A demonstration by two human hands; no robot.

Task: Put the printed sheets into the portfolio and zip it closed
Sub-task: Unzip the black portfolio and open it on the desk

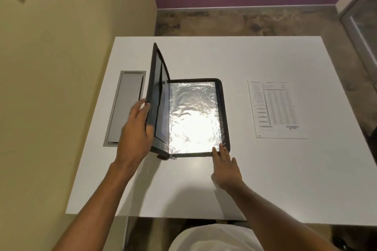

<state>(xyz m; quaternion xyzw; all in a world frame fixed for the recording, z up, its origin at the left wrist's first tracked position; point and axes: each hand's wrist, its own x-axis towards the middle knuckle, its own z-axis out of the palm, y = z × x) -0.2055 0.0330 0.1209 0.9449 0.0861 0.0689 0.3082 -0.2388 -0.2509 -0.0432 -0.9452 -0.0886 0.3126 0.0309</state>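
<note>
While the portfolio (pixel 193 116) lies open on the bench (pixel 183 193), cover near upright and silver lining showing, left grip (pixel 134 128) clasps the cover's edge; right grip (pixel 226 169) unclenched, straight fingertips touching the near right corner. The printed sheets (pixel 275 108) lie well right, untouched; print too small to read.

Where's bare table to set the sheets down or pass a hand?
Free: the strip between the portfolio and the printed sheets; the far band of table behind both; the near-right corner in front of the sheets. Crowded: the left hand holds the raised cover beside the grey hatch, and the right hand touches the portfolio's near corner.
</note>
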